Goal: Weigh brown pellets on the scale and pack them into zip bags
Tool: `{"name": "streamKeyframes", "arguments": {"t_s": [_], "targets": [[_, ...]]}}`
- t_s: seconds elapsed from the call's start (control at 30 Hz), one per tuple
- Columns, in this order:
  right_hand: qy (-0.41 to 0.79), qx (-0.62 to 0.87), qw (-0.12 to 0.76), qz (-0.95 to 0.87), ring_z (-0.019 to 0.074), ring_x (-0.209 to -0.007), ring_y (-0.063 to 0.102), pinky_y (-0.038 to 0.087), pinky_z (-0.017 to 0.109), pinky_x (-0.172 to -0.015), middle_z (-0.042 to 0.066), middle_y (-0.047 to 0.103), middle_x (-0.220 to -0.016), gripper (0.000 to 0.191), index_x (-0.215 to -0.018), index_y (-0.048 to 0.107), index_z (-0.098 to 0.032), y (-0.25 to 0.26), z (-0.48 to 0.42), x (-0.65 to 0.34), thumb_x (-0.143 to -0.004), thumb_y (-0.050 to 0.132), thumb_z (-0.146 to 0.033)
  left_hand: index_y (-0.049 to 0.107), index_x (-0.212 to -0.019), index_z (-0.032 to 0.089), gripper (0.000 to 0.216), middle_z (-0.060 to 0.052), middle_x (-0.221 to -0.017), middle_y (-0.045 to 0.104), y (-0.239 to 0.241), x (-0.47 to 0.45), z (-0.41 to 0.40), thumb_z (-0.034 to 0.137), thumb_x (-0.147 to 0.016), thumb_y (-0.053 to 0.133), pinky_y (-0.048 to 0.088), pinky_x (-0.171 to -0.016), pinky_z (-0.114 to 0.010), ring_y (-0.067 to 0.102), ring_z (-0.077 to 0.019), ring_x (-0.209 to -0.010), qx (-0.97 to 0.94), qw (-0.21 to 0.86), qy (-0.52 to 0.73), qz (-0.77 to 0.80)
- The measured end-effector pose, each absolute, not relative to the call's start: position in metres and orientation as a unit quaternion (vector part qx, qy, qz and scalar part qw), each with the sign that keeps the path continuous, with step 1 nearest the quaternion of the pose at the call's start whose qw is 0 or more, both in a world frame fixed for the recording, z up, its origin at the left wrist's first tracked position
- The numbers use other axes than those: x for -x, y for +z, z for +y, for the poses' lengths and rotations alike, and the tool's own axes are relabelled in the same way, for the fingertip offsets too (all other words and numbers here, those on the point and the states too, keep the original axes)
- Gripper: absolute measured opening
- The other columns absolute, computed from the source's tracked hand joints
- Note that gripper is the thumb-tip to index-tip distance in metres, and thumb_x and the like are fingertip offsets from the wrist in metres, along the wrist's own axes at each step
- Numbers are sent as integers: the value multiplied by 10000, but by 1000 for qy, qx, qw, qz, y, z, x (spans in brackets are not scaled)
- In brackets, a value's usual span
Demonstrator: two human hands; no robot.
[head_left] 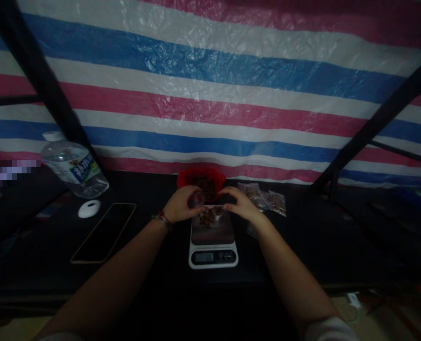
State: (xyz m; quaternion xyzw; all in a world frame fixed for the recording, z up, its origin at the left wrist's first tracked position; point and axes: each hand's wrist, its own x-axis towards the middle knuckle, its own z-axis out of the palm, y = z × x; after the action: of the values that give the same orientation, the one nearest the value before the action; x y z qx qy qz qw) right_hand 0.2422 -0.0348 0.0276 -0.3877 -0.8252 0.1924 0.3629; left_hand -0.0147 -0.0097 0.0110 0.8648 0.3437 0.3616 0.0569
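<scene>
A white kitchen scale (213,251) lies in front of me, its dark plate carrying a loose pile of brown dried pieces (206,217). Beside the pile stands a small light-coloured cup (218,215) with similar pieces in it. My left hand (182,203) is closed around a small clear plastic container (197,199) at the scale's back left. At the back right, my right hand (241,203) has thumb and fingers apart, its thumb close to the small cup. Behind both hands sits a red bowl (182,177) of brown pieces.
Several filled clear bags (263,196) lie right of the bowl. On the left are a phone (104,232), a white oval case (89,208) and a large water bottle (76,166). Dark frame bars (359,128) slant up at both sides before a striped plastic sheet (210,109).
</scene>
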Motion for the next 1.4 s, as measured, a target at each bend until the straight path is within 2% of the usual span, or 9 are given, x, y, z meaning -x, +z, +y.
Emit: {"name": "streamKeyframes", "arguments": {"t_s": [0.13,0.23,0.37,0.63,0.87,1.03,1.13,1.27,1.4], "targets": [[204,394,293,-847,230,-1057,548,427,401,-908,79,611,-1107,536,-1115,614,-216,12,-40,-246,-631,780,-375,544,-1170,155,572,-125,-1122,620,6,13,-7,468,-705,654,467,-893,-409,589,-268,-1026,-864,66,360,346],[202,389,289,-851,217,-1012,563,438,384,-882,62,628,-1044,456,-1040,646,-215,12,-44,-242,-614,791,-293,516,-1222,164,615,-123,-1167,607,5,13,-6,461,-703,660,460,-909,-418,579,-271,-1052,-863,74,360,347],[207,400,317,-835,200,-954,579,450,359,-851,54,637,-986,346,-976,649,-195,12,-45,-235,-646,748,-234,528,-1214,178,635,-114,-1155,616,4,11,-6,487,-681,681,457,-908,-425,579,-273,-1049,-873,85,347,332],[276,406,433,-756,150,-880,603,475,292,-802,13,618,-947,336,-1006,548,-188,6,-47,-226,-686,651,-187,582,-1100,165,559,-100,-1045,645,11,-2,-18,495,-663,696,462,-857,-397,596,-253,-962,-890,93,330,300],[195,400,443,-779,183,-958,590,470,338,-858,50,627,-1015,355,-1036,618,-213,7,-49,-219,-690,693,-181,572,-1088,168,533,-93,-1002,649,13,-8,-25,465,-665,705,471,-815,-381,606,-246,-911,-881,88,347,308],[239,412,487,-732,162,-838,620,520,291,-727,35,627,-949,372,-1046,583,-210,4,-51,-213,-695,704,-211,559,-1117,159,565,-99,-1029,642,10,-9,-25,480,-672,695,475,-836,-385,606,-249,-942,-871,104,363,315],[181,408,482,-754,186,-918,610,513,322,-791,50,636,-1002,336,-1031,613,-224,9,-55,-211,-710,710,-240,545,-1143,169,538,-92,-1064,634,9,-10,-26,445,-700,677,476,-853,-381,602,-243,-969,-868,120,368,310],[137,385,485,-773,196,-1058,574,472,350,-908,58,628,-1106,331,-1105,610,-259,13,-58,-209,-778,659,-250,515,-1195,165,587,-101,-1118,615,8,-10,-28,436,-701,680,471,-880,-380,590,-243,-1007,-869,127,378,294],[153,380,492,-768,191,-1070,567,477,341,-903,56,611,-1129,336,-1123,598,-267,11,-57,-208,-791,637,-235,501,-1217,160,632,-109,-1128,609,8,-11,-28,444,-687,697,473,-883,-378,588,-245,-1011,-870,122,382,288]]}}
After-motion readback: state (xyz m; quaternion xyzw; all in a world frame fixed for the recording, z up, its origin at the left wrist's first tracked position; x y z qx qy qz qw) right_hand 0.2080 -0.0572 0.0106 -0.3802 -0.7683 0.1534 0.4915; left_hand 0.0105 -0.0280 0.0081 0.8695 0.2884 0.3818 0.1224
